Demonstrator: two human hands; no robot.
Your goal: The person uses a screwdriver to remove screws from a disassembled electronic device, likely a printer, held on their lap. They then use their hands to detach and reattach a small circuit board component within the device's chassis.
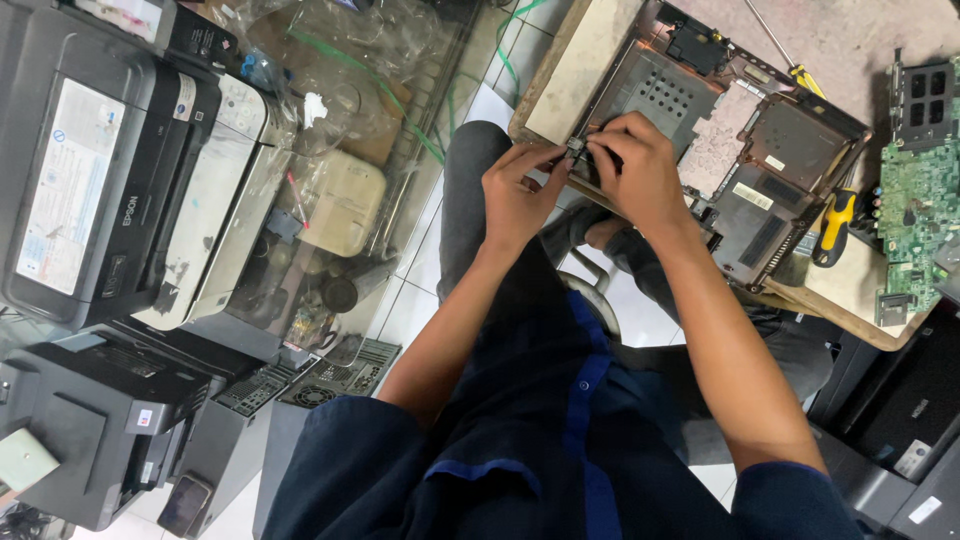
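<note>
Seen from the head camera, two bare hands meet at the near edge of one opened laptop base (735,150), a dark shell with its cover off that lies on a pale wooden table (585,70). The left hand (515,195) and the right hand (635,165) each pinch one small dark part (577,150) between thumb and forefinger, so the part sits right between the two sets of fingertips, at the shell's lower left corner just over the table edge; both hands' fingers are closed on it, and whether the part is still fixed to the shell cannot be told. On the table there are two screwdrivers: one with a yellow and black handle (835,225) lying just beside the shell's right side, and a thin one (785,50) with a yellow-green grip behind the shell. One green circuit board (912,215) lies to the right of the shell, near the yellow handle, with a dark metal bracket (923,100) above it. To the left, well apart from the hands, stand three printers: one black (85,180), one white (225,210) beside it, one black (95,420) lower down. The person's knees and dark blue shirt (540,440) fill the space below the hands.
</note>
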